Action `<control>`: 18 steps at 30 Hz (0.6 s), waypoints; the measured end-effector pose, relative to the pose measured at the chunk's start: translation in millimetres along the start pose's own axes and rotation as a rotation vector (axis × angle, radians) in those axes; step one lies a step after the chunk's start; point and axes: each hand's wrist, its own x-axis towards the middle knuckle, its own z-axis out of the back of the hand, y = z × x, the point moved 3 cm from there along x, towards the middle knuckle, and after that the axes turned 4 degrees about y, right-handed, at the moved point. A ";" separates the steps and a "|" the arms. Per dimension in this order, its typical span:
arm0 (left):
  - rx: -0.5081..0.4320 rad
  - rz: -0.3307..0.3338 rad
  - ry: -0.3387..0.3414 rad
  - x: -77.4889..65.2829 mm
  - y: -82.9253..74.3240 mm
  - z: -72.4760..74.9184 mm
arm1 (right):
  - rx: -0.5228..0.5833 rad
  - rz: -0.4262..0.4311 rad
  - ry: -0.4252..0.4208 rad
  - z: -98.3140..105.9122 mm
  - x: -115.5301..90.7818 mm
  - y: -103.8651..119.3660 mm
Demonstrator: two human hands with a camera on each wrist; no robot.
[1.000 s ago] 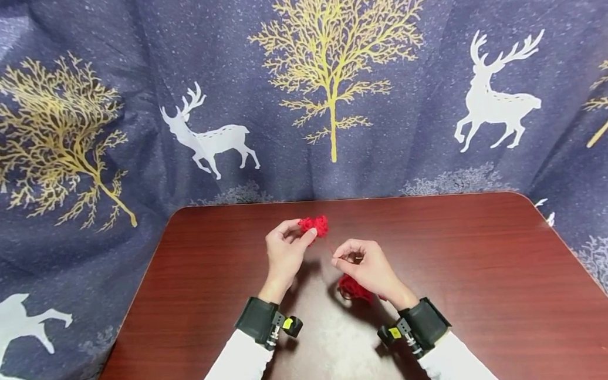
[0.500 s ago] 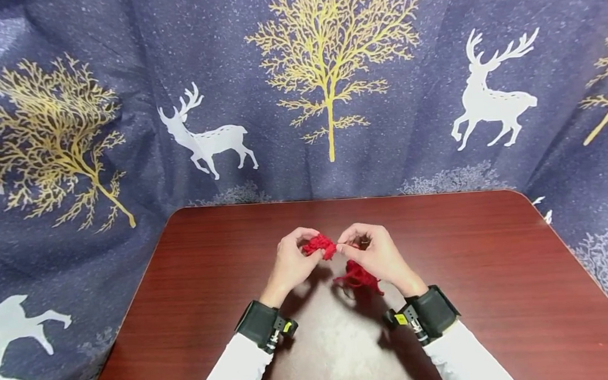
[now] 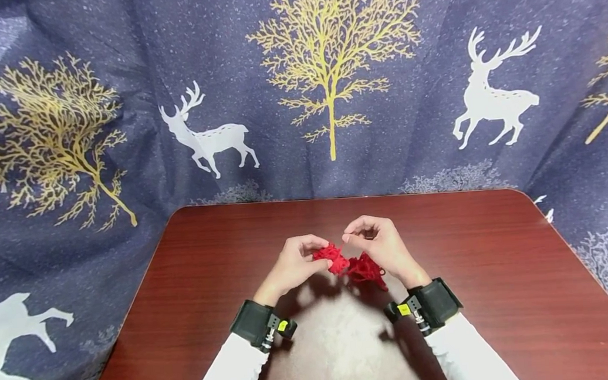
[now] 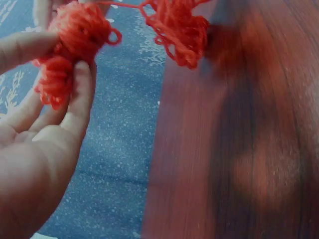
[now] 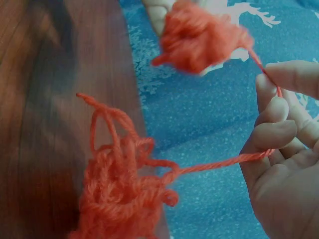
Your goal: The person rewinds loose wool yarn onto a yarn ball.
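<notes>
A small wound bundle of red yarn [image 4: 82, 32] is gripped between the thumb and fingers of my left hand [image 3: 294, 266]. My right hand [image 3: 384, 244], just to the right and a little higher, pinches a single yarn strand [image 5: 256, 59] between thumb and fingertips. From the bundle the strand runs up to those fingertips, passes through the curled fingers, and leads off to a loose tangle of red yarn [image 5: 122, 194]. In the head view this tangle lies below my right hand, right beside the bundle, with loops sticking out of it.
Both hands work over a reddish-brown wooden table [image 3: 207, 250], with a bright patch of glare near its front. Behind it hangs a blue cloth [image 3: 288, 108] printed with white deer and golden trees. Black cuffs [image 3: 435, 304] with small cameras sit on both wrists.
My left hand has moved down and right with the bundle. My right hand has shifted up and right, still pinching the strand. The tangle beneath it has changed shape and shifted slightly right.
</notes>
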 end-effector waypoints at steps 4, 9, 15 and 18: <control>-0.098 -0.021 0.036 -1.4 -0.9 1.7 | 0.048 -0.026 0.006 -1.6 0.6 -8.4; -0.218 -0.043 0.027 -2.3 -3.9 2.4 | 0.112 -0.064 0.033 -8.2 -2.3 -19.9; -0.339 -0.057 -0.076 -1.8 -7.0 3.4 | 0.124 -0.078 0.060 -19.6 -8.7 -26.1; -0.391 -0.054 -0.121 -1.2 -6.7 4.8 | 0.114 -0.082 0.068 -24.8 -12.0 -26.9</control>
